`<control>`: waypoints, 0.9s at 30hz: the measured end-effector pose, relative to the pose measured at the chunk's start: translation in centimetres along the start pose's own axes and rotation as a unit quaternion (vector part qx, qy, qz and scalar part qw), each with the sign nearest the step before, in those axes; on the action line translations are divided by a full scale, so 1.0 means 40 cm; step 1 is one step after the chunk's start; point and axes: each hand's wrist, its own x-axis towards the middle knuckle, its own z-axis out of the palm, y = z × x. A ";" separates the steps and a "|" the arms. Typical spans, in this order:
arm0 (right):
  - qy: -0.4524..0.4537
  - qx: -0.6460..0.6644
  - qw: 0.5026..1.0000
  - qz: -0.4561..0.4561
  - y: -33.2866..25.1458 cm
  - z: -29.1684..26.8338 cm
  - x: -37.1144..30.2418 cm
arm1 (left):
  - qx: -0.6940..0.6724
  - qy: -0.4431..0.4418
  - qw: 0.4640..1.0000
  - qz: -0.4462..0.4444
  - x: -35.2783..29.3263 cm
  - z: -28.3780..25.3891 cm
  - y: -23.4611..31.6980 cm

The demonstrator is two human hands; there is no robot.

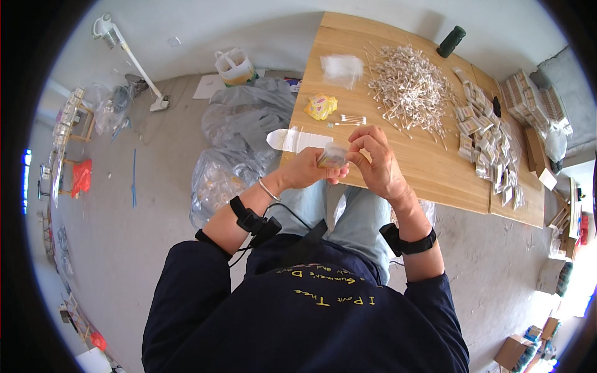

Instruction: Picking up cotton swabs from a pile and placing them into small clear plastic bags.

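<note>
Over the table's near edge, my left hand holds a small clear plastic packet with something pale and yellowish inside, which I cannot make out fully. Thumb and fingertips of my right hand pinch the packet's upper right edge. Just beyond my left hand lies a white paper strip. A few cotton swabs are laid side by side past the packet, near a small pile of yellow cards. Farther back are a stack of clear plastic bags and a large heap of loose cotton swabs.
Filled swab packets pile up on the wooden table's right side, before bundled packs. A dark green bottle stands at the back. Grey plastic bags lie on the floor left of the table; a stick vacuum leans behind.
</note>
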 end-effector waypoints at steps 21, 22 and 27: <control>0.040 0.208 0.961 0.176 0.050 0.031 -0.058 | 0.132 0.036 0.989 0.048 0.060 0.020 -0.053; 0.048 0.176 0.968 0.174 0.054 0.033 -0.059 | 0.131 0.036 0.990 0.047 0.068 0.018 -0.064; 0.043 0.197 0.959 0.200 0.116 0.056 -0.095 | 0.154 0.057 0.986 0.036 0.106 0.021 -0.108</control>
